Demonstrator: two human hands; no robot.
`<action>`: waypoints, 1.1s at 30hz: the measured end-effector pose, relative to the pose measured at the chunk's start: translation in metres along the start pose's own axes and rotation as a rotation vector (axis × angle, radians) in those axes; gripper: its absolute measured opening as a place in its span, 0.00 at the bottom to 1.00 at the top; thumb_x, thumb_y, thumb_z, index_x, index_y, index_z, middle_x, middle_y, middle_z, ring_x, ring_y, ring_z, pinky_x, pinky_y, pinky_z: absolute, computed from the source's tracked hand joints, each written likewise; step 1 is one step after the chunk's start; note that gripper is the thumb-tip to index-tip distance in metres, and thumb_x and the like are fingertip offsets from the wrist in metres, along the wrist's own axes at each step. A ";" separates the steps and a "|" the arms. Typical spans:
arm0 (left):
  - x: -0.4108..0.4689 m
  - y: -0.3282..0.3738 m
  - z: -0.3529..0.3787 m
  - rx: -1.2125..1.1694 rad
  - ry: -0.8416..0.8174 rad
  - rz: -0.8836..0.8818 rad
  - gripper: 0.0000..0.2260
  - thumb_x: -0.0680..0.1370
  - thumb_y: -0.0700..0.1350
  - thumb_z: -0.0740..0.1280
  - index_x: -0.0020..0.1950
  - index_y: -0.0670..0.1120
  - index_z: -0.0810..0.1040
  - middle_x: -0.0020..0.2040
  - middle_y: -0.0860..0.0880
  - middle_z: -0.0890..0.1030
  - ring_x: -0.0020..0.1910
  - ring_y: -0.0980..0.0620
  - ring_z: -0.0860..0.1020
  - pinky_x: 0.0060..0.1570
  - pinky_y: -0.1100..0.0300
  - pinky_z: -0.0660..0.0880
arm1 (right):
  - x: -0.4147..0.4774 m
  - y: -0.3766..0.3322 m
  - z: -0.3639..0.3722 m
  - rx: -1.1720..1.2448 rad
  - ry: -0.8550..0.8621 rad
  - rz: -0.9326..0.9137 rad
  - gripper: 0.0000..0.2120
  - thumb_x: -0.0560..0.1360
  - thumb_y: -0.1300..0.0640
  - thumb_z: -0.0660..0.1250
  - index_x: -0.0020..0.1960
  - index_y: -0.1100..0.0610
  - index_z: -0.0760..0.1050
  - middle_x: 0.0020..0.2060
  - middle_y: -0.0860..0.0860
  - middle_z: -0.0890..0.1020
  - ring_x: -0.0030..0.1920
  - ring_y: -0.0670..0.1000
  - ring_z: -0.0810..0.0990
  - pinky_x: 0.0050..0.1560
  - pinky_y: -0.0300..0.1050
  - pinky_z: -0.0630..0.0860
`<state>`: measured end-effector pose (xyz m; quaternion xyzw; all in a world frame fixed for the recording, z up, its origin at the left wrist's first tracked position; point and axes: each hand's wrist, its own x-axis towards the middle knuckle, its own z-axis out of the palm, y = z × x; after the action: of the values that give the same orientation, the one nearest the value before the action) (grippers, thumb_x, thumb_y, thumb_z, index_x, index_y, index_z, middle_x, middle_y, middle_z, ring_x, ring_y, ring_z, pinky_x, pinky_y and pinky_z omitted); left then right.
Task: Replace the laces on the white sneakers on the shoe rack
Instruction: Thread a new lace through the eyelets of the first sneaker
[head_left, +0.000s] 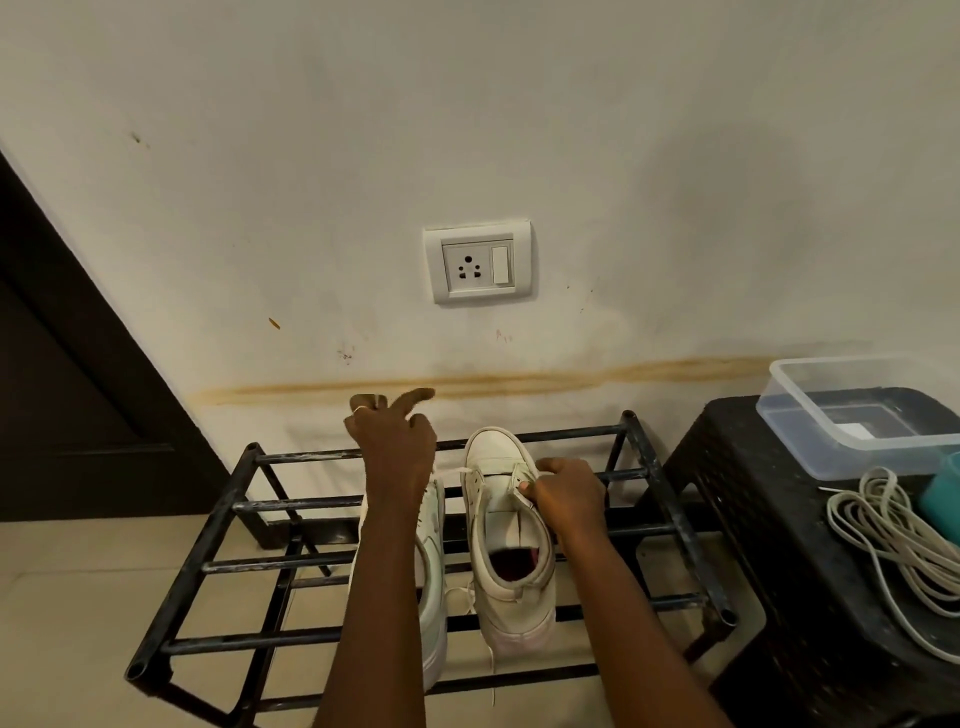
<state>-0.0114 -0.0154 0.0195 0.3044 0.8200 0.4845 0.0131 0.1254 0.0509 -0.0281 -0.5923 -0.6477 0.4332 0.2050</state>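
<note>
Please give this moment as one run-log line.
left hand: raised, lace leads to it | right hand: grips right sneaker | right sneaker: on shoe rack

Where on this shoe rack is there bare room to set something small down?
Two free patches: the bars between the shoe rack's left end and the left sneaker, and those between the right sneaker and its right end. The middle is crowded with both sneakers; the stool holds a container and coiled cord.

A dirty white wall with a plug socket, a dark door, pale floor tiles, a black stool
</note>
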 end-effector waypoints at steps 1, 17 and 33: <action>0.000 0.000 0.002 0.159 -0.088 0.044 0.16 0.76 0.41 0.58 0.55 0.53 0.82 0.59 0.42 0.68 0.62 0.42 0.67 0.68 0.57 0.55 | 0.000 -0.001 -0.001 0.007 0.004 -0.020 0.17 0.74 0.64 0.65 0.62 0.59 0.77 0.56 0.57 0.81 0.58 0.56 0.77 0.54 0.44 0.74; -0.005 -0.029 0.021 0.496 -0.514 -0.087 0.10 0.78 0.52 0.63 0.57 0.52 0.78 0.67 0.43 0.66 0.71 0.38 0.59 0.72 0.38 0.45 | 0.018 0.001 -0.003 -0.127 -0.032 -0.199 0.07 0.77 0.66 0.60 0.43 0.59 0.75 0.47 0.56 0.80 0.41 0.49 0.74 0.41 0.39 0.68; 0.000 -0.005 0.018 -0.047 -0.056 -0.180 0.10 0.80 0.41 0.60 0.59 0.40 0.75 0.64 0.39 0.65 0.63 0.40 0.67 0.61 0.52 0.64 | 0.012 0.001 -0.006 -0.125 -0.057 -0.201 0.08 0.76 0.59 0.67 0.49 0.63 0.81 0.46 0.57 0.83 0.45 0.51 0.79 0.45 0.37 0.69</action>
<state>-0.0085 -0.0030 0.0057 0.2427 0.8317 0.4919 0.0865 0.1284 0.0643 -0.0283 -0.5236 -0.7349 0.3860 0.1917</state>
